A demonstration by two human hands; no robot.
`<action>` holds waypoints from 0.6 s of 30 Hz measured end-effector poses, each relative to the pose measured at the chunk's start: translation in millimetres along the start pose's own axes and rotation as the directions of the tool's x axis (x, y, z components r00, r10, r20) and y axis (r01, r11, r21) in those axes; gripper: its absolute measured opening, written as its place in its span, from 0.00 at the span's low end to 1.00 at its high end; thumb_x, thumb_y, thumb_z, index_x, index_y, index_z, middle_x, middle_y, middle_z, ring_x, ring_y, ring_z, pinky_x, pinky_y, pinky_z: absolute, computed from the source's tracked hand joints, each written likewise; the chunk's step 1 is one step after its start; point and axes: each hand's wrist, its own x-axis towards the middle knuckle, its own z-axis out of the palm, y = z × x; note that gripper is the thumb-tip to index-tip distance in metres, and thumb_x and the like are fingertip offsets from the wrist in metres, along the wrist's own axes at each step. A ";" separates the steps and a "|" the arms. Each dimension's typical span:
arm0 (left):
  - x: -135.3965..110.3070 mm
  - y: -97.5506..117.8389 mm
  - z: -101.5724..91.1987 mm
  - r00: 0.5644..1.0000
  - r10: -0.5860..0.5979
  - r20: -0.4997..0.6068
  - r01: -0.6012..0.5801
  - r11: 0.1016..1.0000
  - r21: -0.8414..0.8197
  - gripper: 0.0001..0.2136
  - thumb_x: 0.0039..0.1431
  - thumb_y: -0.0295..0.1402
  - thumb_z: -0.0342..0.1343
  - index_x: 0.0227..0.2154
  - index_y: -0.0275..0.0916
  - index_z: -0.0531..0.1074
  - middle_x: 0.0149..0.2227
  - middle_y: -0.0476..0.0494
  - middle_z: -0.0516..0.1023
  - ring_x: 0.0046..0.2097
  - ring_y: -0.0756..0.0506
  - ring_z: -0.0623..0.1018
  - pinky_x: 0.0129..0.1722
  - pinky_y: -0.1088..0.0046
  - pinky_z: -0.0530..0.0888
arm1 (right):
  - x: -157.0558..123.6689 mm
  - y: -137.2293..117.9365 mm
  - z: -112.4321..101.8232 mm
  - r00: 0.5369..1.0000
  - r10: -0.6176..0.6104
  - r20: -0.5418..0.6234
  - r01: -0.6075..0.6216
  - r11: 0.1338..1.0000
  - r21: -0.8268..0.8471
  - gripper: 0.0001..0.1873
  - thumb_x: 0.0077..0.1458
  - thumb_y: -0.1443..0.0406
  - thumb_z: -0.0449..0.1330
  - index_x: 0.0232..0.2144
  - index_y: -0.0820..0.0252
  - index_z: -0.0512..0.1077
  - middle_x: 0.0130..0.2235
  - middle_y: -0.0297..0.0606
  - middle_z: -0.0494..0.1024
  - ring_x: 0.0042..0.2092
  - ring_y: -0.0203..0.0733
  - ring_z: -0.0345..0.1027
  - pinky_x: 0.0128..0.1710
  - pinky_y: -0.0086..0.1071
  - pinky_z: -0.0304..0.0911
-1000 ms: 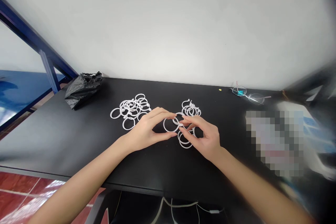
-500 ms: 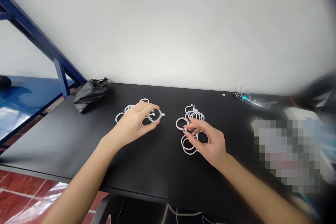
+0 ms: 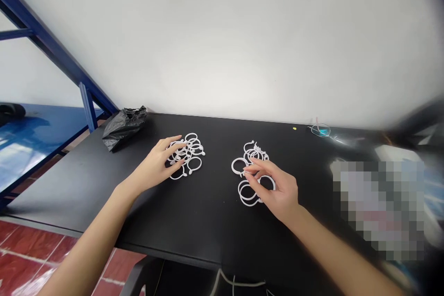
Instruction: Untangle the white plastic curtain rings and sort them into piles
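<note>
Two heaps of white plastic rings lie on a black table [image 3: 208,222]. My left hand [image 3: 156,166] rests over the left heap of rings [image 3: 189,152], its fingers spread and touching several rings without gripping any. My right hand [image 3: 275,189] sits on the right heap of rings [image 3: 250,171]. Thumb and forefinger of that hand pinch the edge of one ring [image 3: 239,166] at the heap's left side.
A crumpled black plastic bag [image 3: 125,125] lies at the table's back left corner. Small clear and turquoise items [image 3: 321,129] sit by the wall at the back right. A blue metal frame [image 3: 69,74] stands to the left. A blurred patch covers the right side.
A second ago both hands held linked rings together at the middle. My left hand has carried a ring leftward onto the left heap and let it go; my right hand has stayed on the right heap.
</note>
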 end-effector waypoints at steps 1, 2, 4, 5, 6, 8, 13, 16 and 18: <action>-0.3 0.0 0.1 1.000 0.000 0.001 0.000 1.000 0.000 0.20 0.65 0.40 0.51 0.57 0.42 0.66 0.62 0.35 0.63 0.61 0.35 0.66 0.59 0.51 0.66 | -0.1 0.1 -0.3 1.000 0.002 -0.008 -0.002 1.000 0.000 0.23 0.54 0.75 0.63 0.50 0.53 0.72 0.35 0.33 0.82 0.30 0.35 0.75 0.31 0.31 0.73; -0.3 0.5 -0.5 1.000 0.002 0.000 -0.002 1.000 -0.002 0.20 0.65 0.40 0.51 0.57 0.42 0.65 0.62 0.35 0.63 0.60 0.35 0.66 0.59 0.51 0.66 | -0.1 0.3 -0.5 1.000 0.004 -0.013 -0.004 1.000 0.001 0.23 0.54 0.75 0.63 0.50 0.53 0.72 0.35 0.33 0.81 0.30 0.35 0.75 0.31 0.32 0.73; 1.4 4.2 -3.8 1.000 0.018 -0.005 -0.018 1.000 -0.005 0.19 0.65 0.39 0.51 0.57 0.42 0.66 0.62 0.35 0.64 0.60 0.35 0.67 0.59 0.51 0.66 | -0.1 0.5 -0.8 1.000 0.003 -0.019 -0.003 1.000 0.004 0.23 0.53 0.76 0.63 0.50 0.53 0.72 0.34 0.33 0.81 0.31 0.36 0.75 0.32 0.32 0.73; 3.8 8.2 -6.2 0.999 0.033 -0.006 -0.033 0.999 -0.007 0.18 0.65 0.39 0.51 0.56 0.42 0.66 0.61 0.35 0.64 0.60 0.35 0.67 0.59 0.51 0.67 | -0.2 0.7 -0.8 1.000 0.000 -0.019 0.000 1.000 0.007 0.23 0.53 0.76 0.63 0.49 0.53 0.72 0.34 0.33 0.81 0.31 0.36 0.75 0.32 0.32 0.73; 7.3 14.0 -8.6 0.999 0.050 -0.007 -0.050 0.999 -0.010 0.17 0.65 0.38 0.51 0.55 0.41 0.67 0.61 0.36 0.65 0.60 0.35 0.67 0.58 0.51 0.67 | -0.4 1.0 -0.7 1.000 -0.004 -0.021 0.005 1.000 0.009 0.23 0.53 0.76 0.63 0.49 0.53 0.72 0.34 0.33 0.81 0.31 0.36 0.75 0.32 0.32 0.73; 17.8 31.3 -11.4 0.996 0.093 -0.005 -0.094 0.995 -0.018 0.16 0.65 0.36 0.50 0.54 0.41 0.68 0.60 0.36 0.66 0.59 0.36 0.68 0.58 0.52 0.68 | -0.9 2.2 -0.7 0.999 -0.012 -0.033 0.012 1.000 0.013 0.23 0.53 0.77 0.62 0.49 0.53 0.73 0.33 0.32 0.81 0.30 0.35 0.74 0.32 0.33 0.72; 47.7 86.1 6.8 0.945 0.313 0.097 -0.303 0.947 -0.106 0.14 0.67 0.31 0.48 0.52 0.38 0.69 0.57 0.35 0.70 0.58 0.39 0.70 0.57 0.57 0.70 | 0.3 5.6 -3.4 0.998 -0.006 -0.070 0.006 1.000 -0.004 0.22 0.54 0.77 0.61 0.49 0.53 0.73 0.35 0.33 0.81 0.30 0.36 0.75 0.34 0.33 0.73; 52.6 102.0 29.0 0.917 0.372 0.145 -0.355 0.926 -0.129 0.16 0.66 0.31 0.49 0.55 0.39 0.67 0.59 0.33 0.68 0.58 0.37 0.70 0.55 0.53 0.71 | 2.2 5.6 -5.6 0.996 -0.003 -0.090 0.001 1.000 -0.021 0.20 0.55 0.76 0.60 0.47 0.54 0.74 0.34 0.34 0.81 0.31 0.38 0.77 0.33 0.33 0.74; 50.4 103.2 40.8 0.919 0.371 0.137 -0.350 0.924 -0.156 0.15 0.67 0.31 0.49 0.54 0.39 0.68 0.59 0.33 0.67 0.58 0.37 0.70 0.55 0.53 0.71 | 2.7 5.2 -6.1 0.996 0.003 -0.092 -0.006 1.000 -0.030 0.18 0.55 0.75 0.60 0.47 0.54 0.74 0.33 0.35 0.81 0.31 0.39 0.77 0.32 0.34 0.74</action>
